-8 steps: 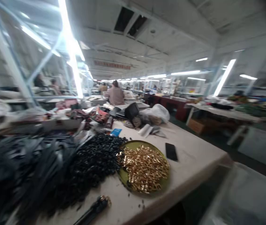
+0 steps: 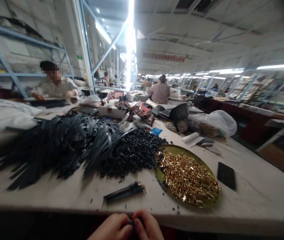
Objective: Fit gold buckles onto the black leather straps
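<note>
Head camera is now tipping down and swinging left compared with a moment ago, so both hands are coming into view at the bottom edge where neither showed before. The left hand (image 2: 113, 228) and right hand (image 2: 148, 228) are pressing together just below the table (image 2: 257, 196) edge, fingertips pinching a small dark piece (image 2: 131, 222) between them (too little of it shows to say what it is). Just beyond them a finished-looking black strap with a gold end (image 2: 125, 191) is lying on the table, where it was before. Farther back are sitting the heap of black strips (image 2: 56, 143), the pile of small black loops (image 2: 131, 151) and the green tray of gold fittings (image 2: 189, 176), with a dark phone (image 2: 226, 175) beside the tray. Judging by this, handwork on a piece is under way.
</note>
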A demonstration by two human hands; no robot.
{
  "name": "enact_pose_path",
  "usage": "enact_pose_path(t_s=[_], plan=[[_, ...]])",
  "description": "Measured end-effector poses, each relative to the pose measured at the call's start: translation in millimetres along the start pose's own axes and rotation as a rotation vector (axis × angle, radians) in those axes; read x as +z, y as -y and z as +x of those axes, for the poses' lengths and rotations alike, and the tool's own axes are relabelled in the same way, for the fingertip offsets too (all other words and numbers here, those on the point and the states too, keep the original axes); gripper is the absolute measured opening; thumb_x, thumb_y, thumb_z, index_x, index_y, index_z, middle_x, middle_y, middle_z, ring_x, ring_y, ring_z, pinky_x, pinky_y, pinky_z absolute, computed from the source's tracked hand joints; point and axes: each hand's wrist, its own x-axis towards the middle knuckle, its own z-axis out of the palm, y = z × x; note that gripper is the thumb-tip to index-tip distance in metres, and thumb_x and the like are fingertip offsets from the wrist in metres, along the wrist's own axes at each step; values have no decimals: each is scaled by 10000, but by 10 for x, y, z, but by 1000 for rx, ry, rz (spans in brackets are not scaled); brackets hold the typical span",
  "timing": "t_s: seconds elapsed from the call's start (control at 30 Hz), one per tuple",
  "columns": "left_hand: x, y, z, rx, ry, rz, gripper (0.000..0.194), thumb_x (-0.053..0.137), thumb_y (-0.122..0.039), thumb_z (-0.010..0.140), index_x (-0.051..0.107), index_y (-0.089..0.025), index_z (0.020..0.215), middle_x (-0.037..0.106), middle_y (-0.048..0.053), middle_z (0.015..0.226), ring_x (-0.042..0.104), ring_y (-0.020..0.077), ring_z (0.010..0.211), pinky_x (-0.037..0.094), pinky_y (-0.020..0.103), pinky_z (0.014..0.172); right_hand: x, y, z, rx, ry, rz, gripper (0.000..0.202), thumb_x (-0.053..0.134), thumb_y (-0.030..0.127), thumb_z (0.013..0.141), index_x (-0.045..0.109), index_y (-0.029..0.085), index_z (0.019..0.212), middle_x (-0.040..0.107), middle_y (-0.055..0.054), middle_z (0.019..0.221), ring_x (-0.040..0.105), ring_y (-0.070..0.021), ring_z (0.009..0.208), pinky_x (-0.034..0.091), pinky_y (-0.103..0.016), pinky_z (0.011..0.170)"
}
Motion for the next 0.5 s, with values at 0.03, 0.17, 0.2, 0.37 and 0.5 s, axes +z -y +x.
enact_pose_path(t_s=[0.03, 0.17, 0.2, 0.37, 0.5], plan=[[20, 37, 38, -9, 9, -5, 213, 449, -307, 847, 609, -168, 820, 611, -10, 689, 548, 124, 558, 428, 234, 513, 29, -21, -7, 64, -20, 37, 254, 342, 373, 871, 530, 206, 832, 608, -28, 711, 579, -164, 651, 446, -270, 577], [-57, 84, 230, 129, -121, 238, 249, 391, -290, 845, 611, -190, 784, 648, 13, 707, 580, 165, 628, 399, 247, 556, 34, -66, 191, 199, -21, 70, 277, 308, 385, 882, 502, 189, 860, 588, -31, 729, 570, -155, 677, 439, -264, 608], [-98, 92, 285, 167, -206, 337, 232, 410, -302, 840, 613, -195, 808, 656, 29, 775, 589, 187, 713, 413, 265, 619, 14, -82, 282, 194, -27, 6, 283, 301, 384, 885, 504, 188, 856, 583, -31, 720, 567, -161, 672, 436, -275, 608], [-169, 311, 566, 271, -516, 638, 184, 518, -314, 806, 603, -219, 938, 613, 56, 944, 543, 220, 882, 407, 331, 781, -26, -298, 658, -45, -127, -523, 251, 371, 327, 867, 571, 187, 923, 596, -106, 1016, 546, -244, 940, 412, -401, 808], [-272, 468, 651, 305, -591, 629, 177, 442, -243, 853, 618, -226, 861, 616, 26, 859, 550, 172, 821, 418, 279, 744, 54, -557, 753, -349, -22, -740, 445, 529, 348, 783, 469, 231, 1208, 546, -74, 1207, 487, -261, 1094, 373, -421, 920]])
